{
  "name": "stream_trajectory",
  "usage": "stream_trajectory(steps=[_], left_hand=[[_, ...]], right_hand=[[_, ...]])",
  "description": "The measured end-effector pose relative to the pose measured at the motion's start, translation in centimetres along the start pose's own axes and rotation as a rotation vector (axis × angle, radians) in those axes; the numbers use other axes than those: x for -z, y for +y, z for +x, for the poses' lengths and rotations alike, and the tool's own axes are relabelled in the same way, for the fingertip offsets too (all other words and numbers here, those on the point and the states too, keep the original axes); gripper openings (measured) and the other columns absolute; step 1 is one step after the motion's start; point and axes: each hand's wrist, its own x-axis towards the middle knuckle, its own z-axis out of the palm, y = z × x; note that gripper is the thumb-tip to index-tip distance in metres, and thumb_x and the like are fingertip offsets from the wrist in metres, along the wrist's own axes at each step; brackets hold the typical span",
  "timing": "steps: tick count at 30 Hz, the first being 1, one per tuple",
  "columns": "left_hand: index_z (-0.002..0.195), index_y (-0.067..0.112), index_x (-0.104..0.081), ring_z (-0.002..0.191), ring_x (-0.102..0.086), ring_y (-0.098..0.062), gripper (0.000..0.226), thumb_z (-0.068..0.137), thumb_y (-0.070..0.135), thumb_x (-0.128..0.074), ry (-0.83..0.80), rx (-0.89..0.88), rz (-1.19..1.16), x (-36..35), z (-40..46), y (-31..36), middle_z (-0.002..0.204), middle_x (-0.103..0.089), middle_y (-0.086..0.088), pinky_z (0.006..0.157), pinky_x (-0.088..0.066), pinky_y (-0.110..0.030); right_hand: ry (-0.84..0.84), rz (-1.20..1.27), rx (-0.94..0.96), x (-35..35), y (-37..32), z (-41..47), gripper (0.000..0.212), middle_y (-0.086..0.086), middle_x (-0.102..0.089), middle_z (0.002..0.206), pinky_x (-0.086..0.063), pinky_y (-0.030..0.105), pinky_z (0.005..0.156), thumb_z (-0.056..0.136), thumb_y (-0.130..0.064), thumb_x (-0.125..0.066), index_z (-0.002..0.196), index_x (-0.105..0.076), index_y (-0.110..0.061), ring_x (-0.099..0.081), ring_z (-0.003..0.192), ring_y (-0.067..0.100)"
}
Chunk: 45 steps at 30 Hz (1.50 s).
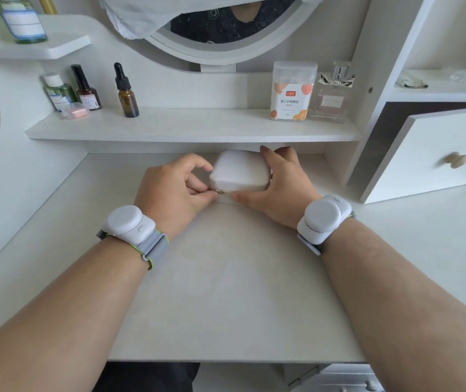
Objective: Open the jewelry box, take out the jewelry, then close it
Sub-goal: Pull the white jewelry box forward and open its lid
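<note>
while zipped, both hands [175, 190] on jewelry box [240, 172]

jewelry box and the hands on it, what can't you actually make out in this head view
- Contents of the jewelry box: lid is shut, nothing inside shows.
- Zipper pull: small, partly covered by the left hand fingertips; a firm pinch can't be confirmed.
- Far side of the box: hidden by the box itself and the right hand.
- Text on the cotton swab box: too small to read.
</note>
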Motion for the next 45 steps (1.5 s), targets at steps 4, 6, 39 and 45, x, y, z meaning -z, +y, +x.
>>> stream_trajectory(steps=[4, 6, 39, 45], left_hand=[[0.095, 0.03, -0.07, 0.062, -0.071, -0.005, 0.033, 0.07, 0.024, -0.091, 0.01, 0.026, -0.017, 0.1, 0.1, -0.3, 0.068, -0.075, 0.015, 0.073, -0.056, -0.026], [0.097, 0.031, -0.071, 0.063, -0.071, -0.008, 0.032, 0.072, 0.023, -0.089, -0.006, 0.011, -0.059, 0.1, 0.2, -0.6, 0.071, -0.075, 0.014, 0.073, -0.058, -0.029], [0.104, 0.038, -0.074, 0.079, -0.073, -0.02, 0.029, 0.081, 0.02, -0.071, 0.014, 0.114, -0.116, 0.2, 1.4, -2.2, 0.1, -0.075, 0.015, 0.085, -0.058, -0.039], [0.103, 0.028, -0.076, 0.082, -0.07, -0.016, 0.03, 0.096, 0.038, -0.049, -0.078, 0.158, -0.454, 0.9, 0.9, -0.4, 0.095, -0.075, 0.008, 0.077, -0.057, -0.046]], right_hand=[[0.006, -0.049, -0.008, 0.1, -0.2, 0.0, 0.12, 0.001, -0.037, 0.139, -0.038, 0.034, 0.112, 0.055, -0.071, -0.078, 0.153, -0.033, -0.018, -0.042, 0.132, 0.025], [0.007, -0.082, -0.013, 0.2, -0.2, -0.1, 0.114, 0.001, -0.041, 0.139, -0.041, 0.033, 0.106, 0.055, -0.07, -0.077, 0.149, -0.036, -0.02, -0.045, 0.129, 0.025], [-0.35, 0.142, 0.152, 1.9, -0.3, -1.3, 0.09, -0.014, -0.06, 0.119, -0.048, 0.025, 0.093, 0.055, -0.052, -0.089, 0.133, -0.047, -0.039, -0.06, 0.103, -0.002], [-0.177, 0.26, 0.125, 1.9, -0.2, -1.2, 0.06, -0.015, -0.074, 0.098, -0.05, 0.03, 0.087, 0.072, -0.074, -0.062, 0.114, -0.069, -0.032, -0.066, 0.093, 0.001]])
